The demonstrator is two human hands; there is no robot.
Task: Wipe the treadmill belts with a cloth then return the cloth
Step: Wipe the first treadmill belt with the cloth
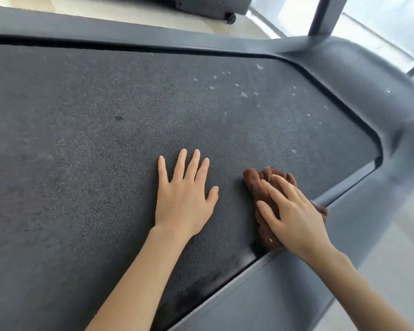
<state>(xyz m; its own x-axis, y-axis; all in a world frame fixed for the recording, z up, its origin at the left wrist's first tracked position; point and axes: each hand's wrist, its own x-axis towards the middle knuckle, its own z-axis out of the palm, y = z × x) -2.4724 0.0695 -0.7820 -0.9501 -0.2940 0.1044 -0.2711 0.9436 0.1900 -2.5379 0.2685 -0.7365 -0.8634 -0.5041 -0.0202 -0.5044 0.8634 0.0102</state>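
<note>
So my right hand is pressed down flat on the brown cloth, fingers spread over the top of it rather than curled round it, so it's more pinned under my palm than actually gripped. The cloth is a rusty brown terry-looking rag, all bunched and wrinkly, with one lumpy end sticking out past my fingertips and another bit poking out by my wrist side. It sits on the treadmill belt right near the edge closest to me, where the belt meets the grey side rail, and a corner of it looks like it laps over onto that rail.

My left hand is just beside it, empty, palm down on the belt with all the fingers fanned wide, not touching the cloth.

The belt itself is dark grey with a rough speckled texture. There's a scatter of pale white specks up toward the curved grey motor cover, well away from the cloth, plus one small dark spot further left. A grey upright post rises from the far side, and the wheeled base of a second treadmill shows on the light floor beyond.
</note>
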